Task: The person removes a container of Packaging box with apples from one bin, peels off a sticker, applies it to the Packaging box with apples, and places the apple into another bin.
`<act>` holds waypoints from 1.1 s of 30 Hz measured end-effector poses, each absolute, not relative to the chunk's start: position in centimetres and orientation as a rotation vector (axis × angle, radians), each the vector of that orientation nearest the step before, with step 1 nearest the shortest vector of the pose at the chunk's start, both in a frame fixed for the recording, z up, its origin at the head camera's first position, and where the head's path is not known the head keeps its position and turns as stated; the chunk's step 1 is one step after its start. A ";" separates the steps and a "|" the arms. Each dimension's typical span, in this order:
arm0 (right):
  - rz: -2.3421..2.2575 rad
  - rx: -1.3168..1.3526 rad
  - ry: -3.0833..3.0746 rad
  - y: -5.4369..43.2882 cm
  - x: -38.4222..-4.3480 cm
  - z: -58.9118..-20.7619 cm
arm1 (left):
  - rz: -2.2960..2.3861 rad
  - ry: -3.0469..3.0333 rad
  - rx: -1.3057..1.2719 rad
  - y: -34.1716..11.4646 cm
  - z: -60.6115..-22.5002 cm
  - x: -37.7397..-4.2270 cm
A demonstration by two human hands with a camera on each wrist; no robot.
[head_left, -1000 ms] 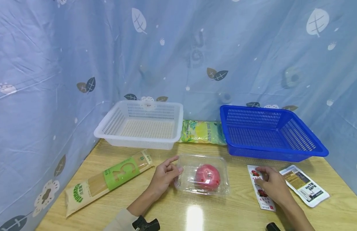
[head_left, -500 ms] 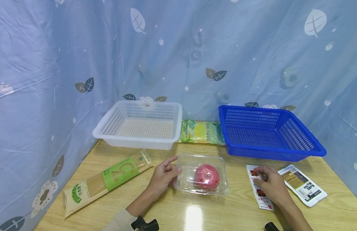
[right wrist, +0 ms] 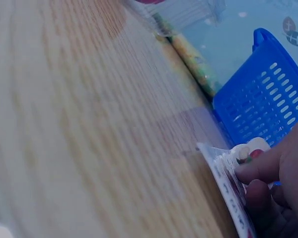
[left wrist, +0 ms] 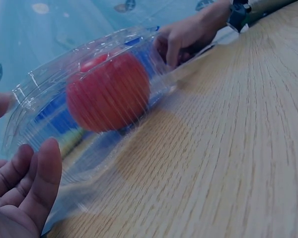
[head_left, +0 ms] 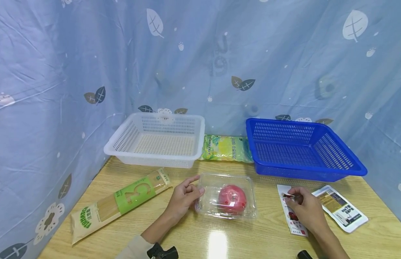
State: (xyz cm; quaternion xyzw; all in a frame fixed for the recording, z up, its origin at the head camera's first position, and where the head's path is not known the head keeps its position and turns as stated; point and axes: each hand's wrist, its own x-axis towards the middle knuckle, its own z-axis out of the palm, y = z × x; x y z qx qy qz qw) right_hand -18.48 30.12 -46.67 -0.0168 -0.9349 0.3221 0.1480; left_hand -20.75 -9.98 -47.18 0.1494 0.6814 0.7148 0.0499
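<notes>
My left hand (head_left: 185,197) is at the left edge of a clear plastic box (head_left: 207,207) with a red apple (head_left: 232,198) inside. Its fingers are relaxed, the index finger near the far left corner and the thumb over the edge. In the left wrist view a gap separates the fingertips, and the box (left wrist: 35,109) overlaps them. My right hand (head_left: 306,208) pinches a flat white packet (head_left: 296,226) printed with red fruit. The right wrist view shows this packet (right wrist: 227,186) bent upward at the thumb, with the other fingers curled close by.
A white basket (head_left: 155,158) stands at the back left, a blue basket (head_left: 301,172) at the back right. A green-yellow bag (head_left: 226,148) lies between them. A long noodle packet (head_left: 121,205) is at the left. Another white pouch (head_left: 341,208) lies right of my right hand.
My right fingers have drawn in slightly, and the packet's printed face now creases under them. My left hand and the plastic box have stayed put. The view has shifted slightly.
</notes>
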 end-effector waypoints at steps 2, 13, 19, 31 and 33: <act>0.911 -0.044 -2.644 30.1 -18.5 -46.8 | 2.178 2.074 0.458 -10.0 -47.2 -20.8; 0.932 0.043 -2.497 29.9 -18.6 -47.0 | 2.174 2.073 0.489 -9.8 -47.2 -21.1; 1.040 0.085 -2.492 29.7 -18.6 -47.0 | 2.183 2.076 0.457 -9.9 -47.1 -21.0; 1.052 0.104 -2.436 29.5 -18.2 -46.7 | 2.201 2.055 0.447 -9.9 -47.3 -20.7; 1.099 0.097 -2.436 29.6 -18.2 -46.6 | 2.216 2.036 0.419 -9.9 -47.3 -20.7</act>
